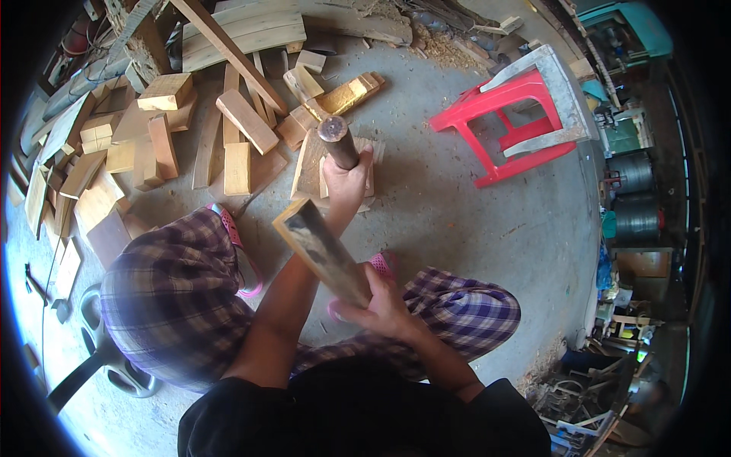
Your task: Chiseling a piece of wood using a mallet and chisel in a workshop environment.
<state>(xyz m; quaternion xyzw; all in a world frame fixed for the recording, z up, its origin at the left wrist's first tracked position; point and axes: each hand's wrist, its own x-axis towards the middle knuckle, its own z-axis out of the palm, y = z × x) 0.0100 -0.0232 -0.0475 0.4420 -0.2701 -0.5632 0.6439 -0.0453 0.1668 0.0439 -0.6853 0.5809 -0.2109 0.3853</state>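
Observation:
My left hand [348,181] is wrapped round a thick, dark, round tool handle [344,148] with a worn flat top. It stands nearly upright over a pale wooden block [308,174] on the floor; the hand hides the tool's lower end. Closer to my body, my right hand [379,306] grips one end of a squared wooden bar [320,247], slightly blurred. The bar's free end, dark on one face and pale at the edge, is raised and slants up to the left, passing above my left forearm. The bar and the tool handle are apart.
Many cut wood blocks [166,92] lie piled at the left, with longer boards [244,34] behind. A red and grey plastic stool [525,114] lies tipped over at the right. A dark five-lobed base [126,373] is beside my left knee. Shavings [457,65] litter the far floor.

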